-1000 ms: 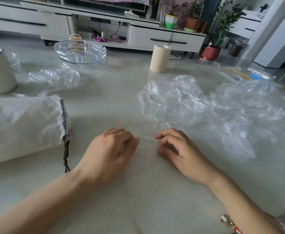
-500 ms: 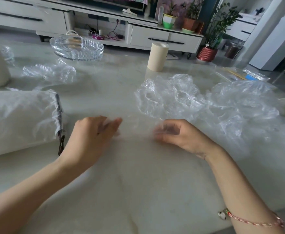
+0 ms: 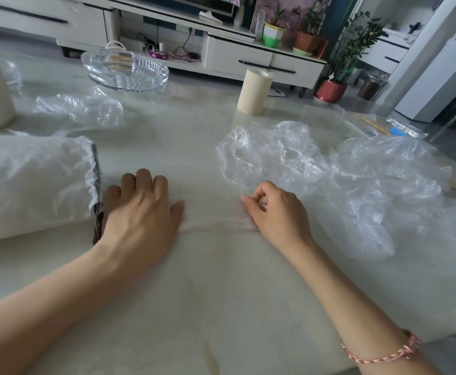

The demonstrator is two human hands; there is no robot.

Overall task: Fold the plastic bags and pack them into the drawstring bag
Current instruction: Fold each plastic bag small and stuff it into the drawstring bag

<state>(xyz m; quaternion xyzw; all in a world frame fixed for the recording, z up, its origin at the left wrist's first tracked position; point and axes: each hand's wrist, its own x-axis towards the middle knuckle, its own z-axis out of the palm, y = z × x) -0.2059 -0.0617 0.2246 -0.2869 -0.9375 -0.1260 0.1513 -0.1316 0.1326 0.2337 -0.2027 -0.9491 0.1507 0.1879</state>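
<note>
Left hand (image 3: 140, 215): lying palm down, fingers relaxed, pressing the flat plastic bag (image 3: 213, 212) onto the table (image 3: 221, 293).
Right hand (image 3: 275, 215): curling, thumb and forefinger pinching that bag's right side.
Flat plastic bag: clear, faintly creased, stretching between both hands near the front edge.
Drawstring bag (image 3: 32, 180): white, lying at the left edge, its mouth sitting just beside the left hand.
Crumpled bags (image 3: 370, 180): heaping toward the right edge.

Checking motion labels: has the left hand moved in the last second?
Yes. The left hand slid left, away from the right hand, and now lies beside the mouth of the drawstring bag.
</note>
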